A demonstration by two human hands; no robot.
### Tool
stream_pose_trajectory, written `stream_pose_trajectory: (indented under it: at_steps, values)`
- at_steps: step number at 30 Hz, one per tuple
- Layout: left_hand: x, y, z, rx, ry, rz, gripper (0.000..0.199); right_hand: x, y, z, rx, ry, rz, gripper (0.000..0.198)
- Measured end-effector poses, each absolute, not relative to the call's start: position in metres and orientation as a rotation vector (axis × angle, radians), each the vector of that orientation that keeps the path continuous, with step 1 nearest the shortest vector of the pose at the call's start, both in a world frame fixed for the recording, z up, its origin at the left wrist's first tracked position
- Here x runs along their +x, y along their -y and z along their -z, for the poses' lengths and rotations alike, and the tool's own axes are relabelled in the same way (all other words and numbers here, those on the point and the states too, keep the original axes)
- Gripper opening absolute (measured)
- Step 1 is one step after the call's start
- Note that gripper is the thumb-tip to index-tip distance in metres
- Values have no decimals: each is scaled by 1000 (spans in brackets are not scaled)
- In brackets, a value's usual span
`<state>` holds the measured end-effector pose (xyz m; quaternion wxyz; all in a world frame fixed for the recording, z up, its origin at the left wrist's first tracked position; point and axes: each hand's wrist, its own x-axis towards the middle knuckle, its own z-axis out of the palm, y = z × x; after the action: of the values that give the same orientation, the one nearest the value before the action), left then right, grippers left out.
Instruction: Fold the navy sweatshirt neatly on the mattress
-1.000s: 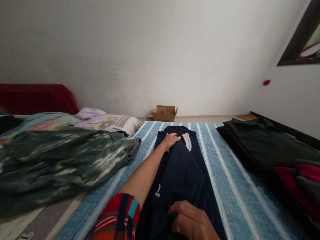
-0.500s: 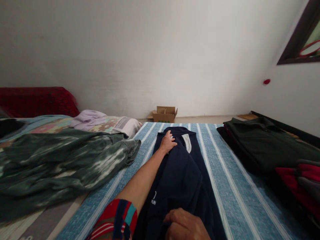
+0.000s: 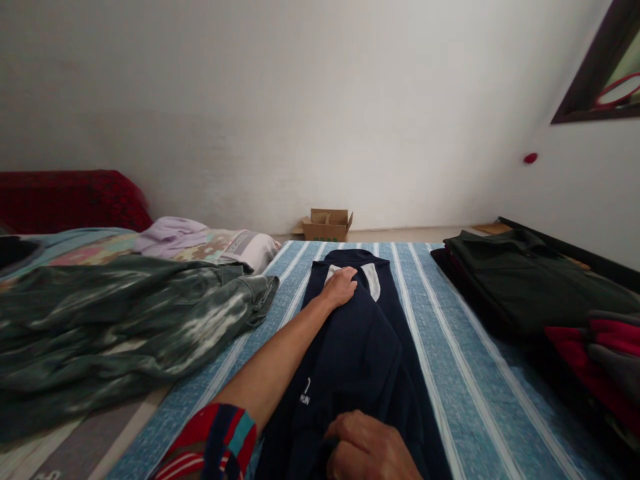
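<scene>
A navy blue jacket lies lengthwise on the blue-and-white striped bed sheet, its collar at the far end and sleeves folded inward. White patches show near its shoulders, and small white lettering lies on its lower left part. My left hand reaches to the upper part by the left white patch, its fingers drawn together on the cloth. Close to me, my right hand is closed on the lower part of the jacket, with the fingertips partly hidden.
Crumpled green tie-dye trousers spread along the left. Behind them are a lilac cloth and a pillow. Folded dark clothes and a red-and-grey garment lie at right. An open cardboard box stands beyond the striped sheet.
My left hand's fingers have gone from spread to drawn together, and the hand has shifted slightly off the left white patch. My right hand stays nearly still. The view has moved slightly.
</scene>
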<state>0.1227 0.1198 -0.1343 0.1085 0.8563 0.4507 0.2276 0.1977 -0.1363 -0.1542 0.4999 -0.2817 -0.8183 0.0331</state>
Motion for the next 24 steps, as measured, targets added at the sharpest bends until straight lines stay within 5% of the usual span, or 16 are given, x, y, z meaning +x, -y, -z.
stream_pose_trajectory:
  at_steps: [10,24]
  values:
    - [126,-112,145,2719,-1396,-391,22,190,159,154,-870,2082,197,21]
    - [73,-12,92,2497,-1765,-208,27,194,182,130,-1039,2153,-35,17]
